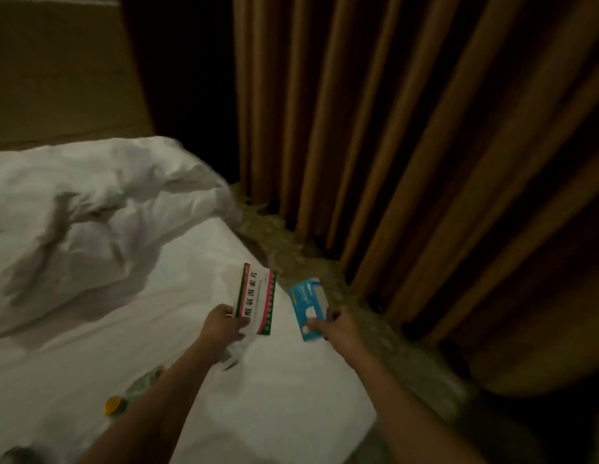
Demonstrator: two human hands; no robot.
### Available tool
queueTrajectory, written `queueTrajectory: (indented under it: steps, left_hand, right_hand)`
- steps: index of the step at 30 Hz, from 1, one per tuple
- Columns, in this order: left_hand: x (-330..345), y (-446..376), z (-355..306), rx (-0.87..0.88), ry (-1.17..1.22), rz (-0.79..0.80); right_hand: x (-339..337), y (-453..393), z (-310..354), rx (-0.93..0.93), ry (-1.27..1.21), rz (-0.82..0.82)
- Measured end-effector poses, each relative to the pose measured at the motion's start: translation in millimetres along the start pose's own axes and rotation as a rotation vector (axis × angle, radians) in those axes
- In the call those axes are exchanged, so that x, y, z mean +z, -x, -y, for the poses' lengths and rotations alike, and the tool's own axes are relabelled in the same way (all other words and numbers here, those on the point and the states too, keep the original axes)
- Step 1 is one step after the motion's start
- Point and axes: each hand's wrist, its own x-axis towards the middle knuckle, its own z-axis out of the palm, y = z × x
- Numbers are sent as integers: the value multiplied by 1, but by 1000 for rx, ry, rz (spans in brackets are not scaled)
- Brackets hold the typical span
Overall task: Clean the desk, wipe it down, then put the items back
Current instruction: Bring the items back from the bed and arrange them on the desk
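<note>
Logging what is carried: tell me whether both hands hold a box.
Yes: the left hand grips the white box with red and green edges, the right hand the blue box.

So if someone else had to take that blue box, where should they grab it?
Probably the free far end of the blue box, coming from the curtain side. The right hand pinches its near end, and the box juts up and away over the bed's edge, leaving its long thin sides exposed for a grip.

I see a white box point(256, 300) with red-green edging, held upright over the bed. Just right of it is a blue box point(307, 308), tilted.
</note>
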Motion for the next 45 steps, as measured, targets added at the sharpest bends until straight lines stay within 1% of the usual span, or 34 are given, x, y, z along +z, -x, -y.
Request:
queueTrajectory:
  steps: [2,6,10,14,18,20,25,29,32,36,41,45]
  left_hand:
    - [27,9,-7,34,-28,108]
    - [89,36,-10,101,-75,352]
    - [158,85,-1,129,-154,600]
    - [228,139,10,185,-306,797]
    - [301,210,18,286,-458,917]
    - [337,252,27,311,-493,982]
    - [421,362,78,321,-551,1132]
    - [474,451,127,334,-605,1294]
    - [507,514,161,366,-675,1419]
    - [534,603,203,409,-762,1587]
    - [572,698,246,459,-892,1704]
    - [624,761,287,507,-1015,1779]
  right_hand:
    - [-30,18,-8,45,-48,-114]
    - [-91,64,-36,132,-123,-273]
    - [-150,119,-79,236,-149,-441]
    - [-204,185,-113,287,-201,-659]
    - [-259,249,-153,308,-343,-815]
    - [-287,285,-173,325,-379,-895]
    - [-358,388,-228,374,-366,-1081]
    - [-406,476,-264,404,-362,-1216]
    - [-432,539,-293,439,-389,-1343]
    - [-455,611,-335,470,-485,-1488]
    - [-484,668,-380,483,-618,-1637]
    - [-512,699,-426,560,-728,-1727]
